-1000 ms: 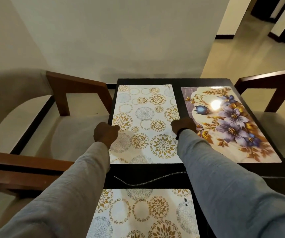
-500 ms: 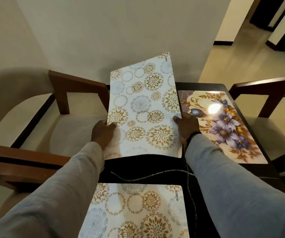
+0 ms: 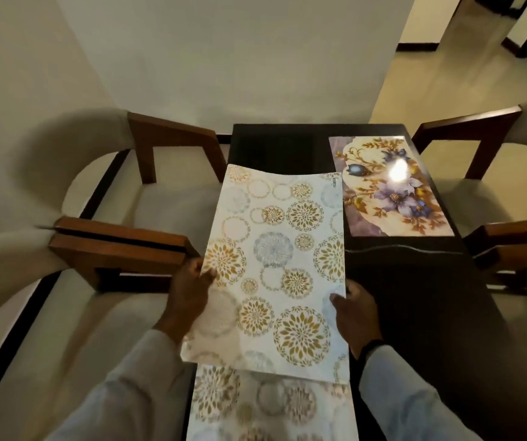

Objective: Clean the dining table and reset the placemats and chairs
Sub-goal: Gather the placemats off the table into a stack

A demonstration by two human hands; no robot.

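Two hands, left hand (image 3: 189,294) and right hand (image 3: 356,316), clamped on one of three placemats (image 3: 275,268)

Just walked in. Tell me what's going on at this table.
A person is clearing placemats off a dark dining table. Both hands hold a circle-patterned placemat lifted off the surface: the left hand grips its left edge, the right hand its right edge. Its near end overlaps a matching placemat lying at the near edge. A floral placemat lies flat at the far right. Wooden chairs stand at both sides.
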